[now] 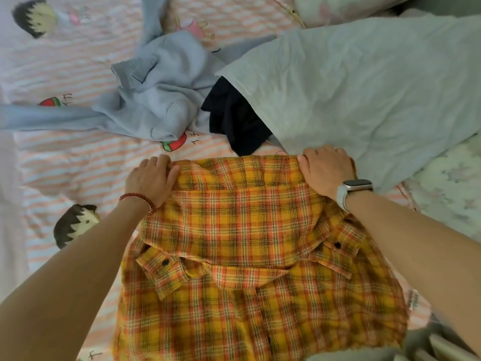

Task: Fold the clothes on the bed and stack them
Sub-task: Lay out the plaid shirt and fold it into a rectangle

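Observation:
A yellow and orange plaid shirt [242, 256] lies flat on the bed in front of me, both cuffed sleeves folded in across its middle. My left hand [151, 178] grips the shirt's far left corner and my right hand [325, 170] grips its far right corner. Beyond the shirt lies a crumpled light blue sweater [156, 100], sleeves spread out. A dark navy garment [234, 118] sits to the right of the sweater, partly tucked under a pale grey-green cloth [364, 87].
The bed sheet [65, 157] is pink-striped with cartoon prints. A floral quilt [447, 183] bunches at the right edge. A pillow [338, 6] lies at the far top right.

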`<state>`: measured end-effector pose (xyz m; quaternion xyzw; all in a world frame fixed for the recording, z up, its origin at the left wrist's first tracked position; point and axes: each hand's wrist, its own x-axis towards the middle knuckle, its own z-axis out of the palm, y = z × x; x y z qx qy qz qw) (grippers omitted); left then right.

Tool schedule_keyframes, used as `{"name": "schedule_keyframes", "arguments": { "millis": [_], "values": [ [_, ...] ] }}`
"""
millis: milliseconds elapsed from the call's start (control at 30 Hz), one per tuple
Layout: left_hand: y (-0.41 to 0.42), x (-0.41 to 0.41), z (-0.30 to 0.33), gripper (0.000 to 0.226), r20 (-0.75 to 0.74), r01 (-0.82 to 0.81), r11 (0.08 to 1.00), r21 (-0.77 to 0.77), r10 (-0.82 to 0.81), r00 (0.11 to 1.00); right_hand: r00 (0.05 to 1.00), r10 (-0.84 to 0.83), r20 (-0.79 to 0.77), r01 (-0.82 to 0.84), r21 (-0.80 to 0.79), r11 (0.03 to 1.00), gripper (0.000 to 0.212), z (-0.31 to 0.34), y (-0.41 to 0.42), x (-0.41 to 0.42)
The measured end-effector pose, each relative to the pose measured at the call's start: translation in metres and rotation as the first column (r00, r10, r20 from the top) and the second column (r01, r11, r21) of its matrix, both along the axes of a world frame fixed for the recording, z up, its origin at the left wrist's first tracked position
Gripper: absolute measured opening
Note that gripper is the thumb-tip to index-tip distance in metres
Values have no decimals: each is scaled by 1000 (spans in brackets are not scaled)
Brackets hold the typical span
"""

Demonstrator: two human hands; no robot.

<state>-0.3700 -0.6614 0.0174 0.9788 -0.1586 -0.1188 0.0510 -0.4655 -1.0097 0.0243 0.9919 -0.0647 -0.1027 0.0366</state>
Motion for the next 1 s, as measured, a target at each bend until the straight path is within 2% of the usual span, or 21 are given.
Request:
{"name": "schedule_keyframes", "arguments": {
  "millis": [100, 200, 267, 333, 400, 433, 533, 600, 633, 700, 833, 1000],
  "values": [
    [12, -2, 2, 44, 40, -8, 1000, 10, 8, 999, 999, -46, 17, 46, 6, 999, 46, 1, -10, 5],
    [10, 3, 2, 46, 8, -1, 998, 64, 1, 1000, 998, -14, -60, 16, 35, 999, 41, 3, -8, 12],
    [4, 14, 4, 47, -33, 44, 995, 85, -42, 999, 988, 51, -143, -33, 125, 992, 34, 7, -8, 20],
    [-3, 26, 4, 48, -167, 70, 997, 31, -64, 984, 966, 75, -247, -16, 234, 972, 31, 12, -11, 31],
    [-9, 35, 4, 54, -386, 22, 1000, -3, -21, 922, 922, 50, -383, 76, 308, 948, 42, 20, -13, 38],
    [-11, 37, 4, 58, -451, 21, 1000, 23, -8, 893, 900, 48, -433, 107, 326, 939, 47, 23, -14, 40],
    [-13, 40, 9, 63, -482, 68, 989, 128, 2, 876, 867, 86, -492, 90, 323, 942, 54, 30, -12, 40],
    [-12, 38, 17, 53, -449, 89, 989, 121, -26, 893, 858, 105, -503, 74, 323, 943, 48, 37, -11, 38],
    [-10, 34, 21, 39, -418, 103, 991, 90, -56, 907, 863, 107, -494, 68, 323, 944, 43, 41, -10, 35],
    [-6, 24, 33, 21, -329, 150, 988, 48, -126, 936, 908, 93, -408, 28, 281, 959, 36, 49, -7, 29],
    [-8, 22, 66, 27, -77, 187, 979, 85, -181, 980, 981, 99, -168, -77, 136, 988, 28, 68, -1, 24],
    [-26, 44, 118, 25, 233, 153, 988, -33, -142, 962, 989, 64, 137, -62, -19, 998, 23, 110, -1, 39]
  ]
}}
